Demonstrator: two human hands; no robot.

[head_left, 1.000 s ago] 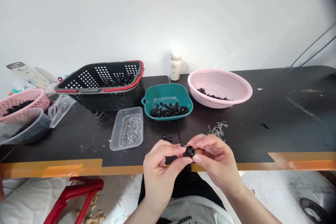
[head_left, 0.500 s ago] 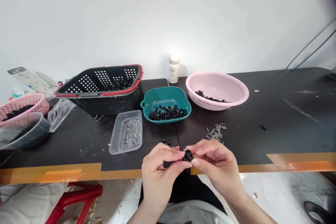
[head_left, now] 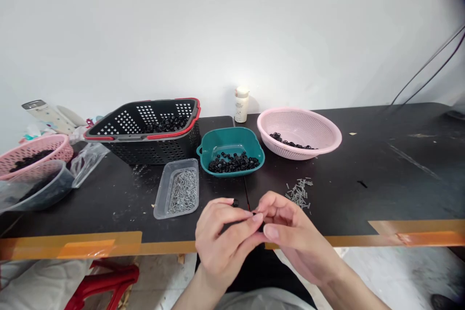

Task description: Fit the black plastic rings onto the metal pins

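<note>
My left hand [head_left: 227, 235] and my right hand [head_left: 296, 235] meet in front of the table edge. Both are closed, with thumbs and fingers pinching one small black plastic part [head_left: 261, 227] between them. Most of the part is hidden by the fingertips. Just beyond my left fingers, a loose black piece [head_left: 235, 202] lies on the table. A scattered heap of short metal pins [head_left: 300, 193] is a little past my right hand.
A teal basin [head_left: 230, 138] with black parts stands ahead, beside a clear tray [head_left: 160, 198] of metal pins. Further back are a black basket [head_left: 156, 151], a pink colander [head_left: 316, 128] and a white bottle [head_left: 241, 106]. Orange tape [head_left: 163, 249] runs along the table edge.
My fingers have closed further over the black part, which showed more plainly before. My left thumb and fingers have shifted around it. The view has tipped slightly upward.
</note>
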